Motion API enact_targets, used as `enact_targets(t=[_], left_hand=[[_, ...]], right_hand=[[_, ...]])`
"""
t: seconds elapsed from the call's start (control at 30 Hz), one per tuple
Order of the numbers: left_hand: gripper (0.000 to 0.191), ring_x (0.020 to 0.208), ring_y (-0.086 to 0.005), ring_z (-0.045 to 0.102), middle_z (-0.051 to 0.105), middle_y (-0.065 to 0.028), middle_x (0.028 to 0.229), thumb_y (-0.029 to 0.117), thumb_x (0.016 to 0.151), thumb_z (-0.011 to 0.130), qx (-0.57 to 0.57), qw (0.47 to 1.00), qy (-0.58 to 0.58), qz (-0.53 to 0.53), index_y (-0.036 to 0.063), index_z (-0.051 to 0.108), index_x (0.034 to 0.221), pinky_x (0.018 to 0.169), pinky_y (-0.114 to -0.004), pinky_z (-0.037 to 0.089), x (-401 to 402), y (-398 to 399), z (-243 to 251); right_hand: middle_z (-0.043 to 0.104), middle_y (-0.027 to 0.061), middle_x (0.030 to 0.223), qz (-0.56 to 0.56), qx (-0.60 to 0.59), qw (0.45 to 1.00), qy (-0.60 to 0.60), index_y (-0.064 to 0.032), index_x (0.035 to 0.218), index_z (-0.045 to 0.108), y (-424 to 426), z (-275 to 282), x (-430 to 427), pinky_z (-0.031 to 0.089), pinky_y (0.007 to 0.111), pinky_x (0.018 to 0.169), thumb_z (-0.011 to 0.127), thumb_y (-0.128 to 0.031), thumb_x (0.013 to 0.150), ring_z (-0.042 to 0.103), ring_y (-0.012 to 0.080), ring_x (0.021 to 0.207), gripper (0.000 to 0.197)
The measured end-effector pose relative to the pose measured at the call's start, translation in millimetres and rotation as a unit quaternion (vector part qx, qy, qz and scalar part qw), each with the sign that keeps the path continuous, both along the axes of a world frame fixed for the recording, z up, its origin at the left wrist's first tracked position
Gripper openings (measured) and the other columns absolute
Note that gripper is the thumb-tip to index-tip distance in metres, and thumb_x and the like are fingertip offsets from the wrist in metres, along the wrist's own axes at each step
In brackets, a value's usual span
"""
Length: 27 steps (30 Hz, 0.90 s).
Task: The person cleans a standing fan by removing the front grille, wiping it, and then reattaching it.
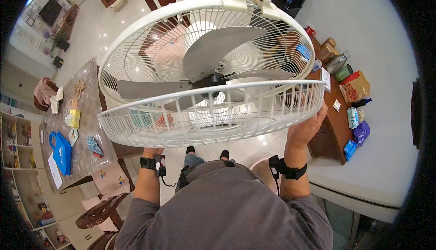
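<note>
My right hand (308,125) grips the right rim of a white wire front fan guard (218,136), its fingers around the edge. My left hand (165,119) is on the lower left of this guard, seen partly through the wires. Beyond it stands the white rear guard (143,42) of an electric fan, with a clip bracket (235,2) on top of its rim. Grey fan blades (218,50) sit on a black hub (214,79) between the two guards. The front guard is tilted away from the rear one, with a gap at the top.
On the left is a table (92,93) with a blue bag (61,153), a yellow tissue pack (73,118) and cloths. A brown wooden cabinet (335,127) on the right carries a paper bag (355,83), a steel jug (337,62) and packets. Wooden chairs (102,212) stand around. A pink bin (264,170) is by my right leg.
</note>
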<state>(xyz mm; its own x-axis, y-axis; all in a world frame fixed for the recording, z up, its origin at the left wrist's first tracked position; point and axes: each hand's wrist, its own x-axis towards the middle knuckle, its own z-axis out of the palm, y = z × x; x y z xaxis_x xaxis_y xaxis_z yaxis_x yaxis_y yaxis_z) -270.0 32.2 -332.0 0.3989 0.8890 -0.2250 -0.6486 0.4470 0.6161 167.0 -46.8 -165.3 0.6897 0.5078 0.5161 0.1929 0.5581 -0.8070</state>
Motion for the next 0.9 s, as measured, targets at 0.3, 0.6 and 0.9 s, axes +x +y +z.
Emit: enact_targets(t=[0.3, 0.6, 0.9], left_hand=[[0.052, 0.133, -0.0272, 0.045, 0.047, -0.0143, 0.144, 0.026, 0.101, 0.054, 0.019, 0.997, -0.013, 0.074, -0.0019, 0.04, 0.142, 0.117, -0.042, 0.033, -10, 6, -50], [0.06, 0.142, -0.0279, 0.033, 0.034, -0.0154, 0.152, 0.021, 0.101, 0.055, 0.011, 0.998, 0.057, 0.016, -0.0011, 0.029, 0.149, 0.122, -0.04, 0.026, 5, -1, 11], [0.054, 0.143, -0.0281, 0.031, 0.032, -0.0133, 0.156, 0.023, 0.102, 0.052, 0.002, 0.995, 0.095, 0.009, 0.0033, 0.032, 0.149, 0.121, -0.043, 0.026, -5, -1, -6]], right_hand=[[0.05, 0.0149, 0.132, -0.018, -0.015, 0.999, -0.042, 0.0021, 0.121, 0.056, 15, 8, 2, 0.033, 0.039, 0.11, 0.047, -0.019, 0.1, 0.047, 0.024, 0.126, 0.031], [0.055, 0.0105, 0.124, -0.043, -0.032, 0.995, -0.08, -0.0016, 0.117, 0.059, 25, 15, 6, 0.035, 0.038, 0.107, 0.045, -0.023, 0.105, 0.05, 0.022, 0.12, 0.028], [0.056, 0.0106, 0.119, -0.064, -0.072, 0.987, -0.127, -0.0012, 0.121, 0.057, 32, 23, 15, 0.037, 0.035, 0.103, 0.045, -0.028, 0.105, 0.051, 0.0213, 0.113, 0.034]])
